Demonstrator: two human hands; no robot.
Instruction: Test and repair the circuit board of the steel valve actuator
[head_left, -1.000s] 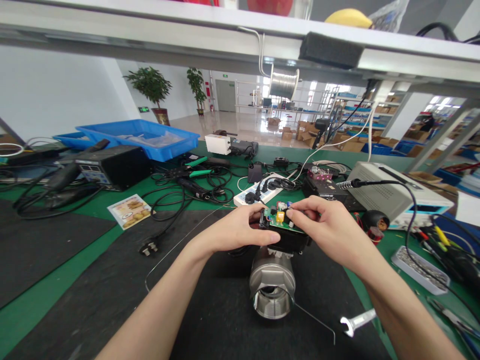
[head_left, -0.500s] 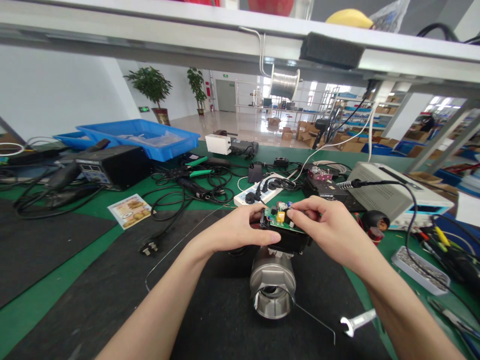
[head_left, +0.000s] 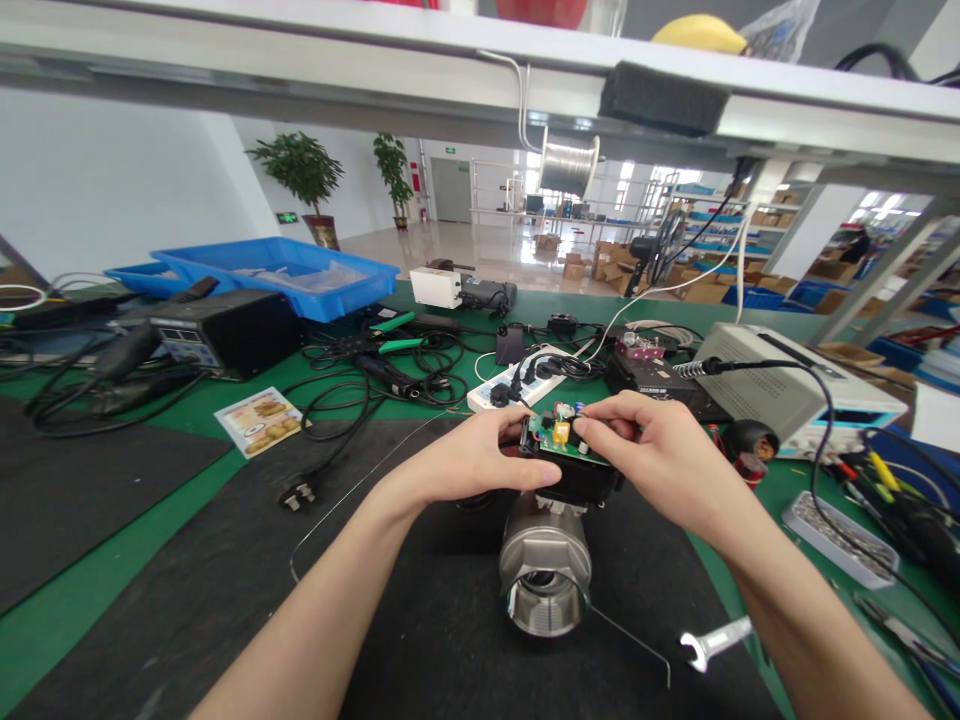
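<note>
A green circuit board (head_left: pixel 562 432) with a yellow component sits in the top of a black housing (head_left: pixel 581 482). Below the housing is a shiny steel valve body (head_left: pixel 547 570), its threaded opening facing me. My left hand (head_left: pixel 487 455) grips the housing's left side, thumb along the front. With thumb and fingertips closed, my right hand (head_left: pixel 645 440) pinches a small dark part on the board; the fingers partly hide it. A thin bent wire (head_left: pixel 634 635) lies by the valve, and a wrench (head_left: pixel 716 643) rests at its right.
A white power strip (head_left: pixel 517 380) with plugs and tangled black cables stands behind the hands. Blue trays (head_left: pixel 352 283) are at the back left. A grey bench instrument (head_left: pixel 795 385) and a small tray of metal parts (head_left: pixel 840 540) are right. A wire spool (head_left: pixel 570 165) hangs overhead.
</note>
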